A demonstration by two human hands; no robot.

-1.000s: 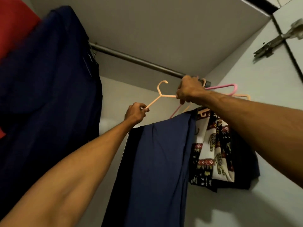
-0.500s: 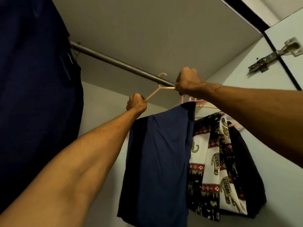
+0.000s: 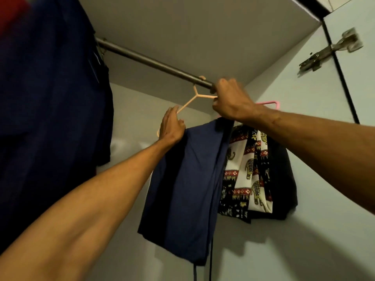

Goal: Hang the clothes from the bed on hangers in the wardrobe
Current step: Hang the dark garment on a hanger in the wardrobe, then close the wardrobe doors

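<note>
Progress at inspection: the peach plastic hanger (image 3: 195, 95) carried a folded navy blue garment (image 3: 188, 179), and its hook appeared to sit over the grey metal wardrobe rail (image 3: 152, 61), just left of the right hand (image 3: 231, 100). This item was judged all but hung, with only release and settling left. An elephant-print cloth (image 3: 249, 169) hung just right of it, below a pink plastic hanger (image 3: 269, 103). A large dark blue garment (image 3: 50, 98) hung at the near left of the rail. The bed was not in view, so the number of clothes left could not be established. The right hand's fingers (image 3: 216, 99) were clamped on the right arm of the peach plastic hanger, close under the rail. The left hand (image 3: 171, 128) lay against the hanger's left arm, which ran down behind its fingers (image 3: 169, 115). These looked fairly straight and together. Whether they gripped the arm or only rested on it could not be told. The navy blue garment hung directly below both hands, its top edge touching the left hand's lower side.
</note>
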